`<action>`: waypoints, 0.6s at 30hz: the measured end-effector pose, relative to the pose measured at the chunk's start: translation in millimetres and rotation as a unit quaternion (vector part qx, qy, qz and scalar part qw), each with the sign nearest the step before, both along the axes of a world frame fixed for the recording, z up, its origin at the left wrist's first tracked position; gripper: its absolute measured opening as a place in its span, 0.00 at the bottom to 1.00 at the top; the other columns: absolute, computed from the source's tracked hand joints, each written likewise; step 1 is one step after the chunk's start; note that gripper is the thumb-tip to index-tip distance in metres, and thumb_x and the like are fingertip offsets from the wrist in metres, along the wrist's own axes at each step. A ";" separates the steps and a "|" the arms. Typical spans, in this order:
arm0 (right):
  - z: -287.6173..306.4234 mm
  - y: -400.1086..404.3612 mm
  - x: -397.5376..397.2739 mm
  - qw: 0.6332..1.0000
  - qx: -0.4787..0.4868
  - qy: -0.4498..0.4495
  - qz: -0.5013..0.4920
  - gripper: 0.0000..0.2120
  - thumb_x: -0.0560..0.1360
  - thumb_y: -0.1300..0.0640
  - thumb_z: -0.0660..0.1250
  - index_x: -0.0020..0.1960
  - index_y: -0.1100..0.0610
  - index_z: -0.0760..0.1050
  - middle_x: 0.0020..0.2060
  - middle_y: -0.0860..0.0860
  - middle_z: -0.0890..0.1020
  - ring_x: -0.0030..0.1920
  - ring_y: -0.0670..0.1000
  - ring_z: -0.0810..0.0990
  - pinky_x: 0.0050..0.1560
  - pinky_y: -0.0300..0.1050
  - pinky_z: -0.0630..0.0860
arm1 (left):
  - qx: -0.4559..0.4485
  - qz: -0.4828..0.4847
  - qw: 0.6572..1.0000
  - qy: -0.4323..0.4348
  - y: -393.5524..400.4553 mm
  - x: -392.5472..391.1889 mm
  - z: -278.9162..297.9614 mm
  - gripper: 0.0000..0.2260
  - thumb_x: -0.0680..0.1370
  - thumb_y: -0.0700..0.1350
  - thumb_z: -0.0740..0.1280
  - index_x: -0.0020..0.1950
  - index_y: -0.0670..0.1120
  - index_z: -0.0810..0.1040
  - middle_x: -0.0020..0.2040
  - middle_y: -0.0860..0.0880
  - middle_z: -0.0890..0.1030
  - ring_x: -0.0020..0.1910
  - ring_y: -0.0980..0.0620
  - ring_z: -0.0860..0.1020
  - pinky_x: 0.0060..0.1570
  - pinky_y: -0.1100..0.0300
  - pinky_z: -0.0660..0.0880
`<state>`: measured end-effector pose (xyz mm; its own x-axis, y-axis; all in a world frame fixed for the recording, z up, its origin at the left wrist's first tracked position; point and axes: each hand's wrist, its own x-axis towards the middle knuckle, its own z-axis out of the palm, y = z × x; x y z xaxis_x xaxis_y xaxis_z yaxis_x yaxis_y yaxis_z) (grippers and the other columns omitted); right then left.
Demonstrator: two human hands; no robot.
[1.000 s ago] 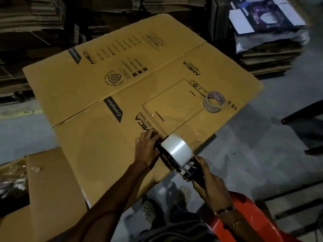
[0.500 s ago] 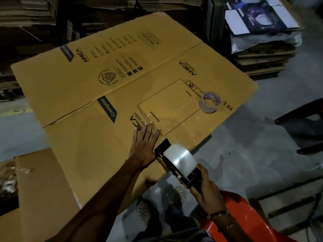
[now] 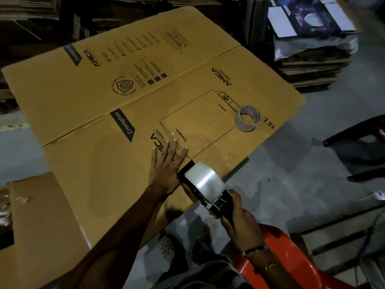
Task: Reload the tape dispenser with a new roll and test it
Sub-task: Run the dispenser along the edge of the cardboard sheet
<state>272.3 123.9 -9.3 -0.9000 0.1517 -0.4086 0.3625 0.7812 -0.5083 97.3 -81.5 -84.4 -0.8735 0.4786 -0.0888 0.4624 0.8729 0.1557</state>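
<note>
Left hand now flat on cardboard; dispenser drawn back

A red plastic chair sits near, at the bottom right. Far off on the right, a pile of flat cardboard has a white and purple box on top. The floor is grey.
</note>
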 end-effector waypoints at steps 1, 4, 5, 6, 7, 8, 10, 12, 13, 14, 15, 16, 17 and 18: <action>1.8 -0.8 -0.9 1.000 0.001 -0.002 0.002 0.39 0.77 0.57 0.69 0.74 0.43 0.45 0.54 0.53 0.84 0.56 0.54 0.83 0.57 0.53 0.80 | -0.005 -0.001 1.000 0.005 -0.5 -1.1 -1.7 0.44 0.72 0.75 0.33 0.81 0.53 0.51 0.82 0.41 0.49 0.80 0.38 0.49 0.73 0.32 0.48; 5.6 -4.8 -2.6 1.000 0.014 -0.006 0.009 0.38 0.77 0.55 0.68 0.75 0.43 0.45 0.53 0.54 0.84 0.54 0.57 0.83 0.54 0.57 0.80 | -0.021 -0.005 1.000 0.013 -3.6 -3.2 -8.9 0.46 0.70 0.79 0.44 0.81 0.54 0.50 0.82 0.41 0.48 0.80 0.38 0.48 0.73 0.32 0.47; 7.4 -6.1 -3.5 1.000 0.023 -0.007 0.012 0.38 0.77 0.55 0.68 0.75 0.43 0.45 0.52 0.54 0.84 0.53 0.58 0.83 0.53 0.58 0.80 | -0.023 -0.004 1.000 0.013 -4.1 -3.4 -10.1 0.46 0.69 0.79 0.44 0.81 0.54 0.49 0.82 0.41 0.47 0.80 0.38 0.47 0.73 0.32 0.47; 8.0 -6.1 -4.7 0.999 0.033 -0.006 0.014 0.38 0.77 0.54 0.67 0.75 0.44 0.44 0.52 0.54 0.84 0.53 0.59 0.82 0.52 0.58 0.79 | -0.019 -0.002 1.000 0.013 -3.7 -3.5 -9.8 0.46 0.69 0.79 0.43 0.81 0.54 0.49 0.82 0.42 0.47 0.80 0.39 0.46 0.73 0.32 0.46; 9.6 -6.1 -6.3 0.999 0.039 -0.005 0.017 0.37 0.78 0.54 0.67 0.75 0.44 0.44 0.52 0.54 0.84 0.52 0.59 0.82 0.52 0.56 0.79 | -0.017 0.000 1.000 0.012 -3.0 -3.7 -9.7 0.45 0.70 0.78 0.43 0.81 0.55 0.48 0.82 0.42 0.46 0.80 0.39 0.45 0.74 0.32 0.45; 12.2 -6.4 -7.9 0.999 0.038 -0.004 0.018 0.37 0.78 0.55 0.67 0.75 0.45 0.44 0.52 0.54 0.83 0.52 0.59 0.82 0.52 0.56 0.79 | -0.018 0.002 1.000 0.010 -2.7 -3.6 -9.2 0.44 0.71 0.77 0.44 0.81 0.55 0.47 0.82 0.42 0.45 0.80 0.40 0.44 0.74 0.33 0.45; 17.8 -7.6 -10.9 0.999 0.033 -0.014 0.027 0.37 0.78 0.55 0.67 0.75 0.45 0.43 0.51 0.54 0.83 0.51 0.57 0.82 0.52 0.55 0.79 | -0.020 0.005 1.000 0.004 -2.4 -3.7 -9.0 0.44 0.70 0.75 0.45 0.81 0.56 0.45 0.82 0.43 0.43 0.80 0.40 0.42 0.74 0.33 0.43; 23.9 -7.3 -12.2 0.999 0.033 -0.024 0.034 0.38 0.78 0.55 0.66 0.74 0.44 0.41 0.48 0.53 0.83 0.49 0.56 0.81 0.51 0.55 0.79 | -0.022 0.007 1.000 -0.001 -2.7 -3.5 -6.7 0.43 0.70 0.75 0.44 0.81 0.56 0.44 0.82 0.43 0.41 0.80 0.41 0.41 0.74 0.34 0.41; 26.3 -5.6 -10.9 0.998 0.035 -0.027 0.034 0.39 0.78 0.55 0.66 0.74 0.43 0.40 0.49 0.54 0.82 0.49 0.56 0.81 0.51 0.55 0.79 | -0.026 0.008 1.000 -0.002 -2.8 -3.5 -6.1 0.42 0.70 0.75 0.42 0.81 0.57 0.43 0.82 0.43 0.41 0.80 0.41 0.40 0.74 0.34 0.40; 28.3 -2.7 -8.5 0.998 0.041 -0.031 0.033 0.39 0.78 0.55 0.66 0.74 0.43 0.40 0.49 0.54 0.83 0.50 0.57 0.81 0.52 0.55 0.79 | -0.027 0.010 1.000 -0.002 -2.8 -3.7 -6.1 0.41 0.71 0.75 0.40 0.81 0.57 0.43 0.82 0.43 0.41 0.80 0.41 0.41 0.74 0.34 0.39; 30.9 0.5 -5.0 0.998 0.045 -0.036 0.029 0.40 0.78 0.54 0.67 0.74 0.42 0.40 0.50 0.53 0.83 0.50 0.57 0.81 0.53 0.55 0.79 | -0.025 0.012 1.000 -0.001 -2.5 -4.0 -5.8 0.41 0.71 0.75 0.37 0.80 0.57 0.43 0.82 0.43 0.41 0.80 0.41 0.41 0.74 0.34 0.39; 32.7 4.1 -0.6 0.998 0.047 -0.044 0.026 0.41 0.78 0.54 0.67 0.74 0.41 0.39 0.51 0.53 0.83 0.51 0.56 0.81 0.54 0.55 0.79 | -0.019 0.014 1.000 0.002 -1.7 -4.3 -6.5 0.40 0.72 0.75 0.35 0.80 0.57 0.43 0.82 0.43 0.42 0.80 0.41 0.41 0.74 0.34 0.40; 34.4 7.3 3.7 0.998 0.045 -0.050 0.022 0.41 0.77 0.54 0.68 0.73 0.40 0.38 0.51 0.53 0.83 0.51 0.56 0.81 0.54 0.56 0.79 | -0.015 0.016 1.000 0.005 -1.0 -4.5 -7.5 0.40 0.72 0.75 0.36 0.80 0.57 0.43 0.82 0.44 0.42 0.80 0.41 0.42 0.74 0.34 0.40; 36.0 9.4 7.7 0.998 0.040 -0.054 0.018 0.42 0.77 0.55 0.68 0.73 0.39 0.38 0.51 0.52 0.83 0.51 0.56 0.81 0.55 0.56 0.79 | -0.013 0.018 1.000 0.007 -0.2 -4.8 -8.8 0.38 0.74 0.74 0.38 0.80 0.58 0.42 0.82 0.44 0.41 0.80 0.42 0.41 0.74 0.34 0.41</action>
<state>279.9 133.3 26.7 -0.8570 0.1564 -0.4911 0.3832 0.8305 -0.4042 92.5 -81.6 -93.2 -0.8913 0.4448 -0.0879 0.4331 0.8926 0.1254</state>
